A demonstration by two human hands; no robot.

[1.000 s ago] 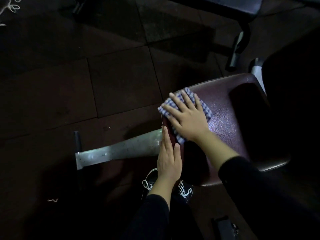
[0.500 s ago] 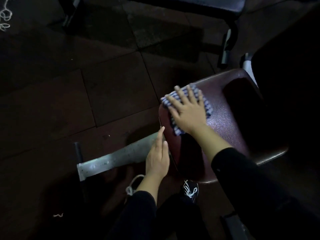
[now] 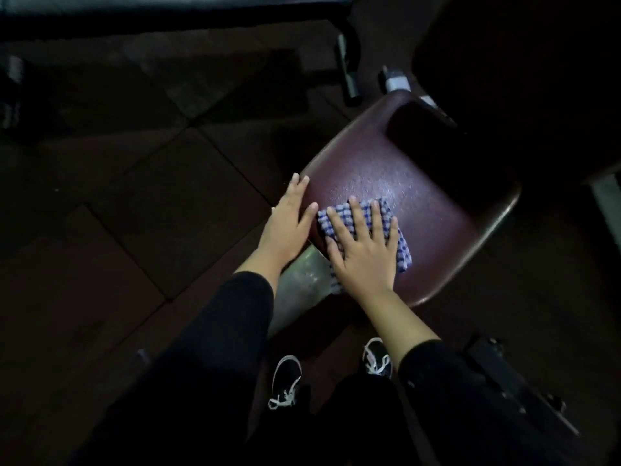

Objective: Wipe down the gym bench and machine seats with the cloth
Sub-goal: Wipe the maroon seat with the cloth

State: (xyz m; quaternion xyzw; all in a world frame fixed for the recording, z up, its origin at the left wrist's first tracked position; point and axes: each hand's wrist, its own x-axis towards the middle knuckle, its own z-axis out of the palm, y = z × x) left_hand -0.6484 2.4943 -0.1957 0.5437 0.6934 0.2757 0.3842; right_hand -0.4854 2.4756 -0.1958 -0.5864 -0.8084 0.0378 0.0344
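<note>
The right hand (image 3: pixel 364 243) lies flat on the checked cloth (image 3: pixel 398 243), fingers straight and spread, pressing it down onto the maroon seat pad (image 3: pixel 386 169) near the pad's near-left edge; its grip is released, since nothing is curled round the fabric and the palm alone pins it. Spreading the fingers this way probably serves to cover as much of the folded cloth as possible, so that it slides as one piece and does not bunch. A corner of the cloth hangs just over the pad's edge above the grey metal frame beam (image 3: pixel 304 280) that runs beneath the seat. The left hand (image 3: pixel 289 227) rests on the pad's left rim, fingers straight and close together, thumb reaching toward the cloth; its grip is released too, and it seems placed there to steady the seat or the body while the other hand wipes. Both forearms come up from the bottom of the view in dark sleeves, the right wrist bent slightly so the palm sits level with the pad. The far part of the pad lies in deep shadow, so how much of it is wiped cannot be told. Below, two dark shoes with white laces (image 3: pixel 285 381) stand on the dark floor tiles (image 3: pixel 134 203), and another padded bench (image 3: pixel 168 8) crosses the top of the view.
</note>
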